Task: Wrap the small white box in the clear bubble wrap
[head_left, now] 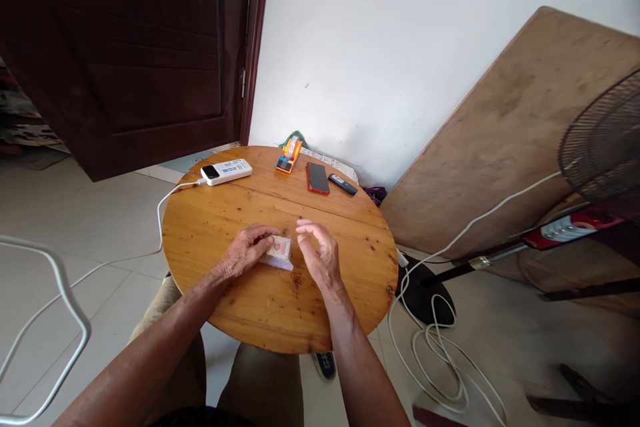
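On the round wooden table (240, 213), my left hand (249, 248) grips a small flat box-like packet (281, 248), pale with a red print on top and a whitish-lilac side. Its thumb lies on top of the packet, and the packet's left part is hidden under the fingers. My right hand (320, 253) hovers just right of the packet, apart from it, with fingers curved and spread from the thumb. Nothing shows between those fingers.
Along the table's far side are a white power bank (227, 171) with a cable, an orange tape dispenser (290, 155), a red-edged phone (317, 178) and a dark handheld device (343, 184). A fan (607, 140) and coiled white cable (440, 347) are right; a dark door (150, 47) is left.
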`<state>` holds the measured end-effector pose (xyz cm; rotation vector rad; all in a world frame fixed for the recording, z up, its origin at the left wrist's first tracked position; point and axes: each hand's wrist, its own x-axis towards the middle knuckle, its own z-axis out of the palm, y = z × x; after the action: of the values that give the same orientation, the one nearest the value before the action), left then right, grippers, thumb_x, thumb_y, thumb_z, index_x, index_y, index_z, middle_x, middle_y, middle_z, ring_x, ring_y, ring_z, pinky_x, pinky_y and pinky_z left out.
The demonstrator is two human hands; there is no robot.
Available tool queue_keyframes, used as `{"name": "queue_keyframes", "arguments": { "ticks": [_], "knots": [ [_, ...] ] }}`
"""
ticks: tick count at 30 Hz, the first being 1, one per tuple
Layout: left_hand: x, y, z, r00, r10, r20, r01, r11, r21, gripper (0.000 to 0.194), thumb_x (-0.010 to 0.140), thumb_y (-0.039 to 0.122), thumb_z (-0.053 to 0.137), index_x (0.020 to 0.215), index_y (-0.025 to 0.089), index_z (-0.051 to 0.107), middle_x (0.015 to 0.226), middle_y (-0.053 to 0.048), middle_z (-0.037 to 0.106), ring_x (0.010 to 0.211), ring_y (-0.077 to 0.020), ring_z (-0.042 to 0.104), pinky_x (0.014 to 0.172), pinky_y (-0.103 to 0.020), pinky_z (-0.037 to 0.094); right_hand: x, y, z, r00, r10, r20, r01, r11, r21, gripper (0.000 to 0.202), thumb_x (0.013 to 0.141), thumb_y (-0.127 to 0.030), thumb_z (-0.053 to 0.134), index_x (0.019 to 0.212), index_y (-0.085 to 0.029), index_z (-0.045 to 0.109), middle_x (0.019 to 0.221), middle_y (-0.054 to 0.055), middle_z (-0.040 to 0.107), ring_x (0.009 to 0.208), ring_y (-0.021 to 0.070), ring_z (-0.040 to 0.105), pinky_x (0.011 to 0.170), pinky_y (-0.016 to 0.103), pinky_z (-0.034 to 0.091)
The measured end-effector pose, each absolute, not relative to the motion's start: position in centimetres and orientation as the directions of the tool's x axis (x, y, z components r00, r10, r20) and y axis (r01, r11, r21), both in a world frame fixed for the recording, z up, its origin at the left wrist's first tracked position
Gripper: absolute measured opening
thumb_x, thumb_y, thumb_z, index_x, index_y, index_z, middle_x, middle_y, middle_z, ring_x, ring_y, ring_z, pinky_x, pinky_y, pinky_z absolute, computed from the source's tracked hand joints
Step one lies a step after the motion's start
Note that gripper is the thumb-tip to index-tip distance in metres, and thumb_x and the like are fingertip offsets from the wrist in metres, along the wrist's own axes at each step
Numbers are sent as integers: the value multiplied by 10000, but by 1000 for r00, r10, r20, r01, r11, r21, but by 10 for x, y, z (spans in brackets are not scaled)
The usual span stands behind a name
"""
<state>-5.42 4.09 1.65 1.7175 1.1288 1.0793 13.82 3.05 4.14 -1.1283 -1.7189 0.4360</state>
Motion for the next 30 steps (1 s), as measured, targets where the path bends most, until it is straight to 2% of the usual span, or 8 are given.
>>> {"name": "queue_keyframes", "arguments": {
  "ticks": [3,7,12,20,24,26,28,30],
  "knots": [
    [-55,42,16,233,951,201,242,-257,935,335,830,393,545,1011,184,734,1005,-66,718,874,-220,641,810,-326,517,144,32,42,-78,870,487,451,467,-761,169,807,-197,548,946,-233,637,1140,72,683,1118,239,610,1014,410,434],
    [-56,41,18,225,960,166,235,-219,947,364,819,397,541,1031,169,729,1010,-69,719,888,-226,645,808,-326,518,144,30,44,-207,881,426,455,472,-755,261,780,-174,573,1026,-232,638,1243,75,640,1196,233,572,1057,410,403],
    [-55,40,18,203,965,164,249,-213,945,349,812,394,552,1024,174,721,1010,-64,718,900,-227,644,780,-317,521,142,30,43,-281,868,410,476,497,-725,269,743,-138,588,985,-223,668,1271,88,620,1213,245,562,1084,443,379],
    [-54,43,12,207,960,189,231,-235,944,353,804,416,565,992,160,719,915,-59,706,762,-179,618,662,-277,493,137,29,39,-339,862,378,507,505,-698,152,793,-181,613,879,-236,726,1280,87,623,1191,251,586,1076,464,385],
    [-54,43,11,206,958,198,220,-242,945,324,804,402,569,969,168,720,913,-53,708,787,-184,627,696,-286,505,140,28,42,-302,859,414,460,511,-726,143,805,-175,590,837,-235,716,1259,72,640,1190,247,589,1076,451,392],
    [-55,43,11,206,958,201,216,-245,945,317,800,397,574,971,173,720,930,-52,712,816,-191,633,721,-291,512,144,29,44,-307,868,390,443,493,-749,229,799,-172,591,986,-247,699,1309,64,614,1241,246,557,1087,446,390],
    [-55,43,10,209,959,191,209,-234,949,331,795,400,576,987,172,719,931,-51,713,793,-186,632,706,-288,514,147,29,43,-367,879,304,455,454,-766,466,772,-187,635,1231,-262,608,1406,65,544,1314,255,496,1114,458,367],
    [-54,43,10,213,961,178,197,-221,955,346,794,407,573,1000,170,717,923,-50,713,761,-179,629,680,-283,512,148,28,41,-431,878,207,494,422,-760,718,721,-201,702,1397,-272,470,1479,76,471,1360,274,444,1136,483,340]
  ]
}}
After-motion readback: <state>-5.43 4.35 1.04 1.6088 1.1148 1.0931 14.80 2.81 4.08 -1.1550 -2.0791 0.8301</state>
